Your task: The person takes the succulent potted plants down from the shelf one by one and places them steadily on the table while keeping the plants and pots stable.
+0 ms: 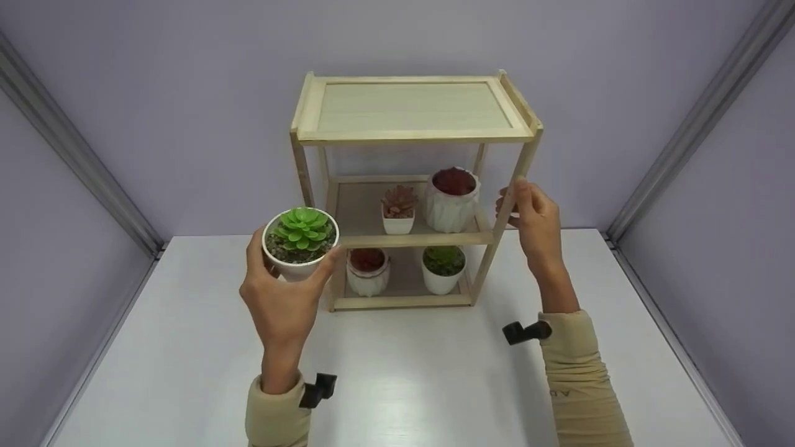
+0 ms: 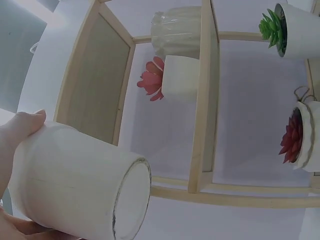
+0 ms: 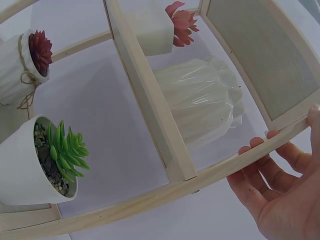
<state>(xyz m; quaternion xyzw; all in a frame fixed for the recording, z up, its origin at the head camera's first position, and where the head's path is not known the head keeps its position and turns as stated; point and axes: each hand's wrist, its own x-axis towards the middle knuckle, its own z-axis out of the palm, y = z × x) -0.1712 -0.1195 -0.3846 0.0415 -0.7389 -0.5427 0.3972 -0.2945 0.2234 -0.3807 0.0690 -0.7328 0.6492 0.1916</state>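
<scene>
My left hand [image 1: 282, 310] holds a green succulent in a round white pot [image 1: 299, 269], thumb and fingers about its sides. It is raised at the front left of a wooden shelf rack [image 1: 416, 239]; the left wrist view shows the pot's underside. With my right hand [image 1: 539, 226] I grip the rack's right front post [image 1: 523, 162], fingers curled behind it. On the middle shelf stand a pink succulent [image 1: 399, 200] in a small square white pot and a ridged white pot [image 1: 448, 211] with a dark red plant.
Down on the lowest shelf are a twine-tied white pot [image 1: 369, 282] with a red succulent and a white pot [image 1: 441, 283] with a green succulent. The rack's top panel [image 1: 413, 107] overhangs the middle shelf. The white table [image 1: 397, 366] meets grey walls.
</scene>
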